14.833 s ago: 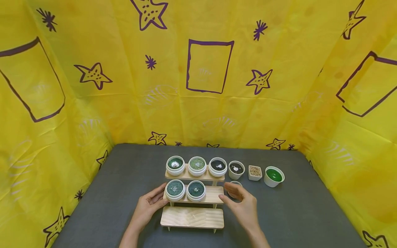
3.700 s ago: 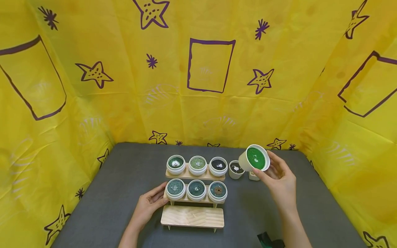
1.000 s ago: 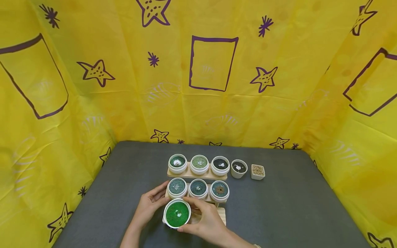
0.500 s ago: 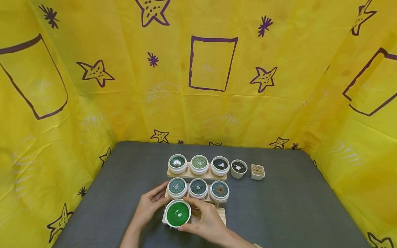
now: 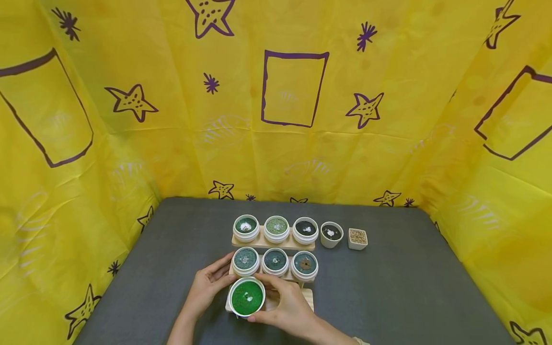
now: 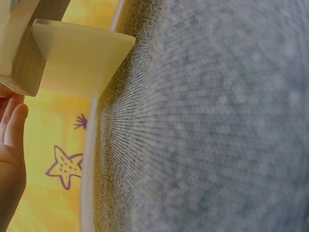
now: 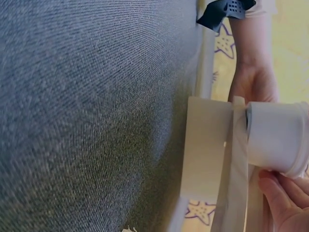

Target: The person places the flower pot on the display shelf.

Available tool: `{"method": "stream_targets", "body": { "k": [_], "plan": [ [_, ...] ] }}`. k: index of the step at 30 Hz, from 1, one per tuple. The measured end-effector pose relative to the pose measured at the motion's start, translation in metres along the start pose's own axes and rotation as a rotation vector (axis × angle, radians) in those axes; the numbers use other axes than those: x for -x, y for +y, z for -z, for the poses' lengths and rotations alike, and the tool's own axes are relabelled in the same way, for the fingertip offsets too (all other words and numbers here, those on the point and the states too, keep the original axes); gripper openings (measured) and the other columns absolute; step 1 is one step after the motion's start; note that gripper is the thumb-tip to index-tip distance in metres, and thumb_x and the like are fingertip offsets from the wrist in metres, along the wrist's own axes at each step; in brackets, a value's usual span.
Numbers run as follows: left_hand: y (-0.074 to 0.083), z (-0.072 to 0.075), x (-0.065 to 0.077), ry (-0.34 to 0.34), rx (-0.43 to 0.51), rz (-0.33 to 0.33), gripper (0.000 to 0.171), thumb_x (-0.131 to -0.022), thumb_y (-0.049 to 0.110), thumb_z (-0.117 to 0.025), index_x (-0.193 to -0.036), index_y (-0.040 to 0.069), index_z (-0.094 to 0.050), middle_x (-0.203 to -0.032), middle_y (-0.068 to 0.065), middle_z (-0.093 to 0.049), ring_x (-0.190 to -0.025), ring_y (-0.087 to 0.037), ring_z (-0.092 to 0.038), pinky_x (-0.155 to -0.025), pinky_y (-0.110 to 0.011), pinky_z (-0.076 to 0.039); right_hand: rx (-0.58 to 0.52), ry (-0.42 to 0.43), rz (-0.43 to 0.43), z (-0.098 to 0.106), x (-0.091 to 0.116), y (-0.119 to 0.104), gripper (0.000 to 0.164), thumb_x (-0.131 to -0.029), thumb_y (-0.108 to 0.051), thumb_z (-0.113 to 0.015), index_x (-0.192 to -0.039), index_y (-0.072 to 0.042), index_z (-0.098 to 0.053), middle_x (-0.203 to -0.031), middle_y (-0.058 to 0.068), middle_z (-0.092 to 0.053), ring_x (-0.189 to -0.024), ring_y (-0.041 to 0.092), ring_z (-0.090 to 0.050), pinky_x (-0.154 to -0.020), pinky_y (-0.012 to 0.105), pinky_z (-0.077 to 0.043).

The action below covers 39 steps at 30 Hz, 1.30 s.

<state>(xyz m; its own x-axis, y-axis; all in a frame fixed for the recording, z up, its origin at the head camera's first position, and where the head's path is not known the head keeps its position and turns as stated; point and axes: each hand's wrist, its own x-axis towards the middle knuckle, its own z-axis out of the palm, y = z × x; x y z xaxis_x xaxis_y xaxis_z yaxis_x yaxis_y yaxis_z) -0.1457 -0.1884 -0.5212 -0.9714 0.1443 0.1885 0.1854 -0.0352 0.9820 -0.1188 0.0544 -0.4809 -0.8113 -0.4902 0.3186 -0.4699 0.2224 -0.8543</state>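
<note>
My right hand (image 5: 289, 304) grips a white cup with a bright green filling (image 5: 247, 298), thumb at its front and fingers at its back. The cup is at the left end of the lowest shelf of a three-step wooden stand (image 5: 308, 299). In the right wrist view, the cup's base (image 7: 273, 137) is right at the shelf board. My left hand (image 5: 207, 285) holds the left end of the middle shelf between thumb and fingers, close beside a white pot with a teal filling (image 5: 246, 259). The left wrist view shows the fingertips at the board's corner (image 6: 26, 72).
Three white pots (image 5: 276, 226) stand on the top shelf, three on the middle one. Right of the stand are a white cup with a dark filling (image 5: 331, 233) and a small square dish of beige grains (image 5: 357, 237). Yellow cloth walls (image 5: 241, 158) enclose the grey table (image 5: 388, 287).
My right hand has carried the green-filled cup from the back right to the lowest shelf. A third pot has come onto the middle shelf. The last second shows almost no movement.
</note>
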Motion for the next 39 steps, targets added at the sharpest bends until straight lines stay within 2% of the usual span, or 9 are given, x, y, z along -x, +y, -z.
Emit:
{"method": "stream_targets", "body": {
  "k": [7, 18, 23, 33, 36, 39],
  "plan": [
    [0.000, 0.000, 0.000, 0.005, -0.007, 0.002, 0.055, -0.090, -0.002, -0.066, -0.140, -0.015, -0.045, -0.125, 0.026, -0.063, -0.115, 0.005, -0.062, -0.092, -0.012, -0.053, -0.022, -0.015, -0.007, 0.003, 0.001, 0.002, 0.073, -0.069, -0.028, -0.091, -0.133, -0.014, -0.059, -0.128, 0.003, -0.068, -0.115, 0.013, -0.067, -0.096, 0.026, -0.057],
    [0.001, 0.000, -0.002, 0.018, -0.023, 0.010, 0.056, -0.089, -0.003, -0.067, -0.139, -0.015, -0.046, -0.125, 0.027, -0.062, -0.115, 0.006, -0.061, -0.091, -0.011, -0.053, 0.025, 0.007, 0.002, 0.014, 0.009, 0.002, 0.061, -0.073, -0.034, -0.088, -0.126, -0.017, -0.065, -0.120, 0.000, -0.073, -0.106, 0.009, -0.070, -0.089, 0.027, -0.060],
    [0.001, 0.000, -0.001, 0.020, -0.020, 0.016, 0.056, -0.089, -0.002, -0.067, -0.139, -0.014, -0.046, -0.125, 0.027, -0.062, -0.115, 0.006, -0.061, -0.092, -0.011, -0.052, 0.062, 0.056, 0.068, 0.023, 0.012, -0.003, 0.056, -0.074, -0.033, -0.087, -0.123, -0.012, -0.067, -0.116, 0.007, -0.074, -0.105, 0.017, -0.072, -0.088, 0.028, -0.060],
    [0.002, -0.001, -0.001, 0.023, -0.015, 0.027, 0.057, -0.089, -0.002, -0.067, -0.140, -0.014, -0.045, -0.124, 0.028, -0.062, -0.115, 0.007, -0.061, -0.092, -0.011, -0.052, 0.099, 0.085, 0.167, 0.050, 0.014, -0.023, 0.052, -0.074, -0.026, -0.088, -0.119, -0.008, -0.069, -0.112, 0.010, -0.075, -0.104, 0.014, -0.073, -0.088, 0.019, -0.058],
    [0.003, -0.001, -0.001, 0.027, -0.015, 0.040, 0.057, -0.089, -0.002, -0.068, -0.140, -0.014, -0.045, -0.124, 0.028, -0.062, -0.114, 0.007, -0.061, -0.092, -0.011, -0.052, 0.119, 0.097, 0.265, 0.064, 0.012, -0.030, 0.052, -0.074, -0.020, -0.088, -0.120, -0.006, -0.068, -0.111, 0.013, -0.075, -0.102, 0.017, -0.073, -0.088, 0.018, -0.057],
    [0.003, -0.001, -0.001, 0.026, -0.011, 0.044, 0.057, -0.089, -0.001, -0.068, -0.140, -0.013, -0.045, -0.124, 0.028, -0.062, -0.115, 0.007, -0.061, -0.092, -0.011, -0.052, 0.149, 0.144, 0.356, 0.079, 0.010, -0.037, 0.054, -0.073, -0.014, -0.088, -0.122, -0.005, -0.067, -0.110, 0.015, -0.075, -0.102, 0.015, -0.073, -0.087, 0.018, -0.057]
  ]
}}
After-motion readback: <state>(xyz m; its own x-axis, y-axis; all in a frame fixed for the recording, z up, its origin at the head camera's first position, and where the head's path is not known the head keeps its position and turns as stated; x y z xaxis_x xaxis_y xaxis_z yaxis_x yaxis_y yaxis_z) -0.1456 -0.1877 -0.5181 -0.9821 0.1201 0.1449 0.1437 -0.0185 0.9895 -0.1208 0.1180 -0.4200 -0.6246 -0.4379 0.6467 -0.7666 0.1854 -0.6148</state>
